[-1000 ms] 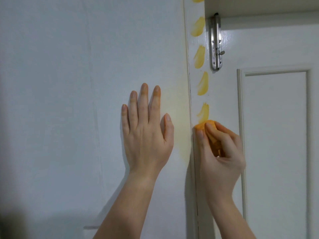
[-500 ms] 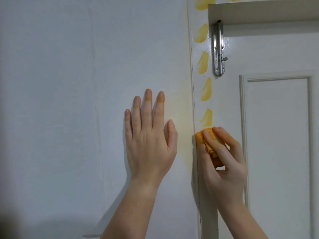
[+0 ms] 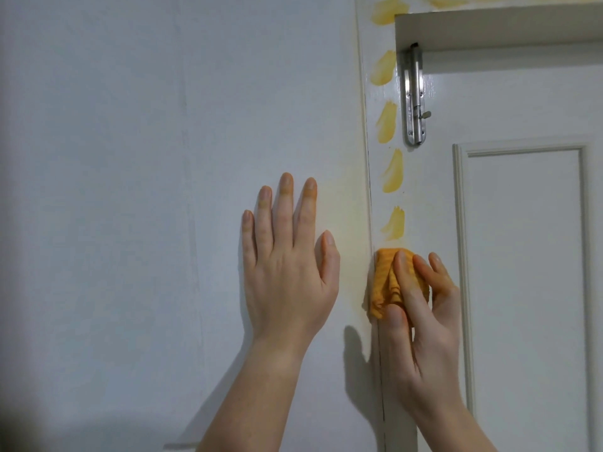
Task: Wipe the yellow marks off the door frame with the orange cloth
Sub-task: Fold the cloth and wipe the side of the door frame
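Observation:
A white door frame (image 3: pixel 380 132) runs up the middle right, with several yellow marks (image 3: pixel 393 172) in a column on it and more across its top. My right hand (image 3: pixel 419 308) is shut on the bunched orange cloth (image 3: pixel 383 282), pressing it against the frame just below the lowest yellow mark (image 3: pixel 394 225). My left hand (image 3: pixel 287 259) lies flat and open on the white wall, left of the frame, fingers pointing up. A faint yellowish smear shows on the wall between my two hands.
A white panelled door (image 3: pixel 522 256) fills the right side. A metal slide bolt (image 3: pixel 414 96) is mounted at its top left, beside the marks. The frame's top rail (image 3: pixel 496 26) overhangs the door. Plain white wall (image 3: pixel 130 190) spans the left.
My right hand has slid down the frame with the cloth, which now spreads out more under my fingers. The view has tilted up, showing more of the frame's top. My left hand stays put.

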Demonstrator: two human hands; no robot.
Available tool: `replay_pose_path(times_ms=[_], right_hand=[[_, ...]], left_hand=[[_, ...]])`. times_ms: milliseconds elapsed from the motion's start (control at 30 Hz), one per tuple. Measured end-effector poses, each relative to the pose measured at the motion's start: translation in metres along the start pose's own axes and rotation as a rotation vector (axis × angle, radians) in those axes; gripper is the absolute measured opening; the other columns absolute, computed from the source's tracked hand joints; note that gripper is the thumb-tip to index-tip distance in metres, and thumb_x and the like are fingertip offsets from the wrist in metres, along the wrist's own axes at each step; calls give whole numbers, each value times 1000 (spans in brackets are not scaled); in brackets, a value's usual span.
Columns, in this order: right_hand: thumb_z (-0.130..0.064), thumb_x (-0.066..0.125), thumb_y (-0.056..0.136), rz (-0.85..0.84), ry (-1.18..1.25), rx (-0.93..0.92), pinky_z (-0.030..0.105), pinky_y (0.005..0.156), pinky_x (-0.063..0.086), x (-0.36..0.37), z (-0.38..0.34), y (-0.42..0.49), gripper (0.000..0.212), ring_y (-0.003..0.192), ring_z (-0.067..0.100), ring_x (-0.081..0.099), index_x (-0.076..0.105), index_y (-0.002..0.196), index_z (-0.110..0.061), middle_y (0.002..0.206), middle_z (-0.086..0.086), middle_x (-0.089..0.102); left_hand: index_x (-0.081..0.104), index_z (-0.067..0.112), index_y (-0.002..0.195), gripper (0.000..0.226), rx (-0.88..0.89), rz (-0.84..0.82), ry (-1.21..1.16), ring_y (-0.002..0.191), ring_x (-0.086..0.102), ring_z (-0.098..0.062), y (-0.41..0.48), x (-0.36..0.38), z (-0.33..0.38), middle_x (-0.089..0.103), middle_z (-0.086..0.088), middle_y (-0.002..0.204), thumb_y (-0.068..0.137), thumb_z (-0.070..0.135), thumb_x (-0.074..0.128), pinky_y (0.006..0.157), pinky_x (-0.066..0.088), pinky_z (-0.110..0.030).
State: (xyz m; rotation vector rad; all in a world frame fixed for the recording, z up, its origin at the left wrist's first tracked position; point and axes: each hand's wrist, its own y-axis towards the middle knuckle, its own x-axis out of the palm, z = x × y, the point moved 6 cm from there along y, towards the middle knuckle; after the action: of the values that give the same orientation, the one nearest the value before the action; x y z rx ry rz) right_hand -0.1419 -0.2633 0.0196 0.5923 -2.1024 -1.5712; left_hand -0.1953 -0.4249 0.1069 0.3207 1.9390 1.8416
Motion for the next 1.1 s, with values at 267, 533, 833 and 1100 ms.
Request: replay_pose_path(times_ms=[267,533,833,1100], right_hand=[[-11,69,96,78,-74,-138,59,108,52,0,8,-1,43,147,33,49,63,138,-6,150,12,48],[-9,72,98,157,-136,-134,36,115,50,-3,-7,32,43,142,23,55,64,140,-2,149,15,58],[-9,73,98,194,-34,-45,52,110,53,5,-10,35,44,144,26,55,64,140,-4,152,12,57],[-11,71,97,269,147,182,41,112,52,0,-9,35,46,141,4,53,65,142,-16,150,-5,59]], left_hand=[[9,27,175,67,-5,-7,4,171,2,-26,0,1,0,6,-2,184,114,46,30,138,10,-51],[11,27,175,67,-1,-2,-3,171,3,-26,0,1,0,8,-2,184,113,46,29,138,10,-51],[12,27,175,67,-1,3,0,171,5,-25,0,0,0,9,-2,184,113,46,31,138,13,-52],[14,28,175,66,-5,15,-9,171,6,-25,5,-2,0,10,-2,184,113,48,29,138,14,-51]])
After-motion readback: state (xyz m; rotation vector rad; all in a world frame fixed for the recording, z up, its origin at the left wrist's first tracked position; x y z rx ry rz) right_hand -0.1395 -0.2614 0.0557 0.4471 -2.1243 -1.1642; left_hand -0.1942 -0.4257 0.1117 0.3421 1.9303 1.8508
